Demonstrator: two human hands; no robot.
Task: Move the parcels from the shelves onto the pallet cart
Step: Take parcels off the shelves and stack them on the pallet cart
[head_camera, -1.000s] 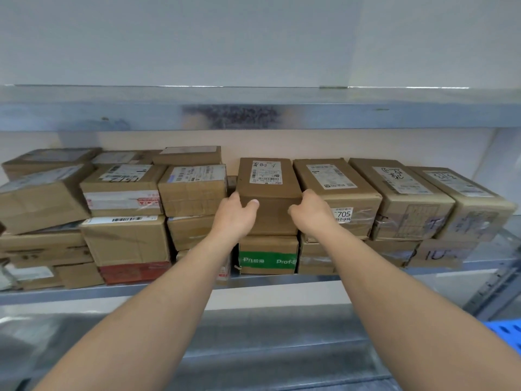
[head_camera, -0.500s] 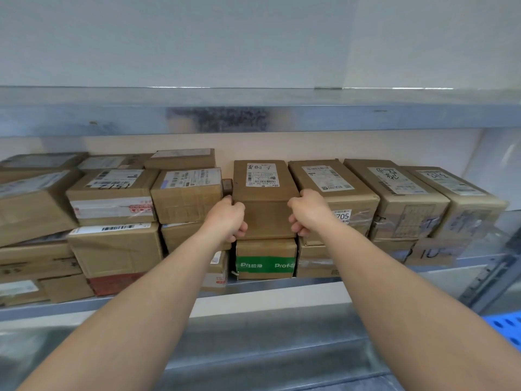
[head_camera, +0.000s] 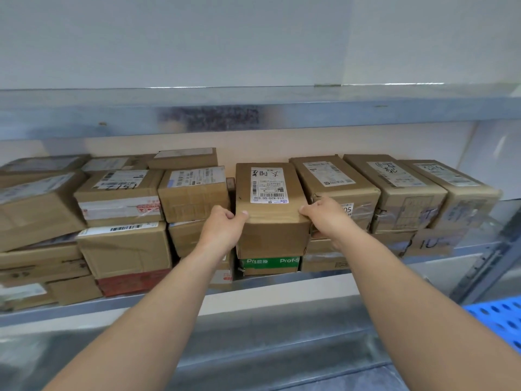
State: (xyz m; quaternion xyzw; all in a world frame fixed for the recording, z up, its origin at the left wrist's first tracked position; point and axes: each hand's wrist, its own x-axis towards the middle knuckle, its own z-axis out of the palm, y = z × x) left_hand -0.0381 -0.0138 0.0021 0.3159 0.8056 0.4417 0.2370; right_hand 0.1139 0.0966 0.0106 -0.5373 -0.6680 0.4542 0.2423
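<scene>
Two bare hands clasp one brown cardboard parcel (head_camera: 272, 227) in the middle of the lower metal shelf (head_camera: 84, 309), seen from the head camera; the left hand (head_camera: 222, 230) curls round the parcel's left front edge, thumb lying on the top face and fingers tucked down the side; the right hand (head_camera: 324, 218) grasps the right front corner the same way, thumb on top, fingers wrapped out of sight round the side. A white shipping label (head_camera: 269, 186) with a barcode and handwritten characters covers most of the parcel's top. The parcel sits on a box with a green printed band (head_camera: 269, 263), in the upper layer of the stacked row; its front face stands a little forward of its neighbours. Just beside it on the left is a taped parcel (head_camera: 194, 193), with a narrow dark gap between them; touching it on the right is a longer parcel (head_camera: 338, 182), whose front label the right hand partly hides. Further left is a box marked 1512 (head_camera: 118, 193), stacked above a box with a red base (head_camera: 132, 282). An upper metal shelf (head_camera: 338, 114) runs overhead; a blue perforated plastic panel (head_camera: 499, 320) shows at the lower right, well apart from the held parcel.
</scene>
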